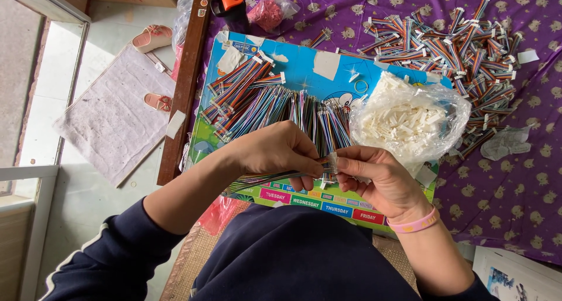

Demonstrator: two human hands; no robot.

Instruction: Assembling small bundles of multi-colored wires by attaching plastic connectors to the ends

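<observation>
In hand: our left hand (281, 152) and right hand (374, 175) pinching one ribbon cable (275, 176) into a white connector (333, 163) above the board (304, 61); finished cables (462, 43) heaped top right, bare cables (275, 108) awaiting.

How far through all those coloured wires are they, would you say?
Done, it seems: a big pile of capped ribbon cables on the purple cloth. In hand: the left hand holds one cable while the right hand fits a white connector on its end. Left: a row of loose cables on the board and a bag of connectors.
</observation>
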